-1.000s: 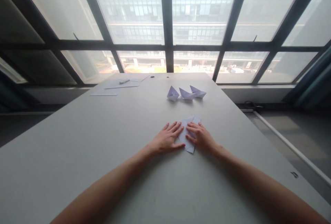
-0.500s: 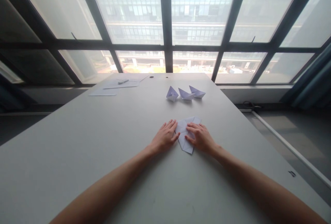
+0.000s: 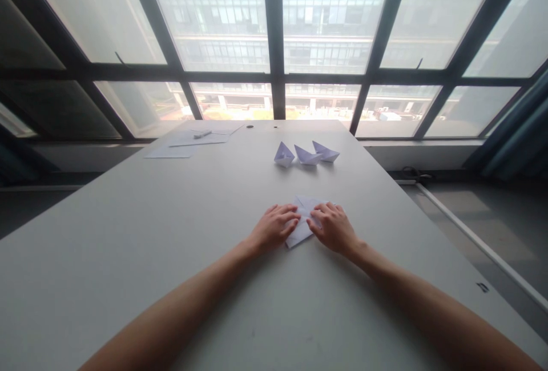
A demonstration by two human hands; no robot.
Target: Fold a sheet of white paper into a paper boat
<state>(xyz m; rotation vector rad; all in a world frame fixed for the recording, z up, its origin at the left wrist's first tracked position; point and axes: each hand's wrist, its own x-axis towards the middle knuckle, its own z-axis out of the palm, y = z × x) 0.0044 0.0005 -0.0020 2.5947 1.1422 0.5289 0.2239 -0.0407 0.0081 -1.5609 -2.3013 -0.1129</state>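
Observation:
A folded white paper (image 3: 302, 220) lies flat on the grey table (image 3: 171, 234) a little right of centre. My left hand (image 3: 274, 227) rests on its left side with fingers curled, fingertips pressing the paper. My right hand (image 3: 334, 227) covers its right side, fingers bent and pinching the paper's edge. Both hands meet over the sheet and hide much of it. Further back stand three finished paper boats (image 3: 306, 154) in a row.
Loose white sheets (image 3: 188, 142) with a pen (image 3: 202, 134) lie at the table's far left corner. Large windows with dark frames (image 3: 274, 40) run behind the table. The table's right edge drops to a floor with a white rail (image 3: 471, 234).
The paper has been turned and folded smaller; its lower point now aims left instead of right. Both hands have closed in over it, fingers curling from flat to pressing.

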